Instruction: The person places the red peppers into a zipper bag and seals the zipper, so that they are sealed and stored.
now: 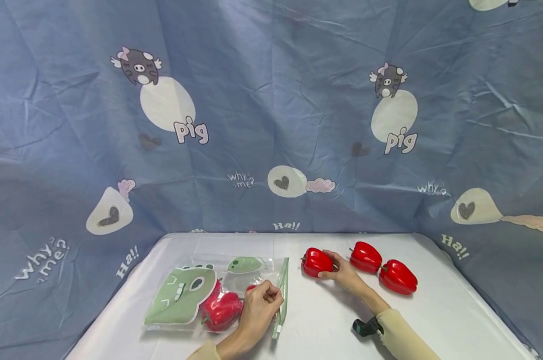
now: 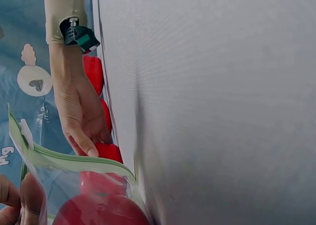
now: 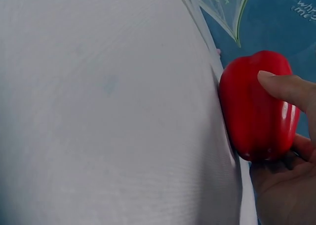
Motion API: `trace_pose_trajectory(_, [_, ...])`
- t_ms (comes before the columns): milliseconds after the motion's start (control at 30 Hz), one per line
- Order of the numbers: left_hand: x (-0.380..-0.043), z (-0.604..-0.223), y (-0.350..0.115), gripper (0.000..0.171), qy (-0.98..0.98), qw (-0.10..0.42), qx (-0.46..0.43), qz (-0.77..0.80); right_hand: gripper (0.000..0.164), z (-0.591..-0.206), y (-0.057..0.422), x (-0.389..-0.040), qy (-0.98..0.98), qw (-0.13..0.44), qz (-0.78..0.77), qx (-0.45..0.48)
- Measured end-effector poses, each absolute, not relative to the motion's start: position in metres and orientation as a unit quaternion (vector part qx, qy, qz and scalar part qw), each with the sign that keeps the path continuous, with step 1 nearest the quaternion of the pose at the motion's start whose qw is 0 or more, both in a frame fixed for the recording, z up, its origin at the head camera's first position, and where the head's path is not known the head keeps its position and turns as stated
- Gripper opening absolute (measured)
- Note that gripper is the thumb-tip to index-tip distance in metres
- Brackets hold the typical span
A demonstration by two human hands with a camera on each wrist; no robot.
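A clear zip bag (image 1: 172, 300) with a green dinosaur print lies flat at the left of the table, red bell peppers (image 1: 223, 311) showing through its film. My left hand (image 1: 258, 311) pinches the bag's film by its green zip edge (image 1: 284, 295); those fingers (image 2: 32, 193) also show in the left wrist view, where the bag's mouth gapes. Farther back, my right hand (image 1: 343, 275) holds another red bell pepper (image 1: 315, 262) from its right side. In the right wrist view the thumb (image 3: 284, 86) lies across this pepper (image 3: 252, 111), with fingers behind its lower end.
Two more red bell peppers, one farther back (image 1: 366, 257) and one nearer (image 1: 398, 277), lie to the right of my right hand. A white cloth covers the table (image 1: 325, 320). Behind it hangs a blue printed curtain (image 1: 271, 110). A dark wrist device (image 1: 366, 327) sits below the right sleeve.
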State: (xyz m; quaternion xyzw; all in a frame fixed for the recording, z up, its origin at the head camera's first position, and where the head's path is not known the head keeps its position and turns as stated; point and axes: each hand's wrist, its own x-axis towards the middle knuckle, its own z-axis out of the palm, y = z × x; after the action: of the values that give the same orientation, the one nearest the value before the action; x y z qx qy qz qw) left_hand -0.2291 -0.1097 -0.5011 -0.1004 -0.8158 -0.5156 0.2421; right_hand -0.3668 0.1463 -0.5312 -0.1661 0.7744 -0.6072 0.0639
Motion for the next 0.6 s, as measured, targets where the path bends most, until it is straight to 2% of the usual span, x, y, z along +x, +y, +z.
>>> trace_pose_trajectory(600, [-0.2302,-0.5028,-0.11,0.021,-0.813,0.245,-0.107,-0.518,0.071,-0.5371,0.1443,-0.3693,0.785,0.051,-0.601,-0.139])
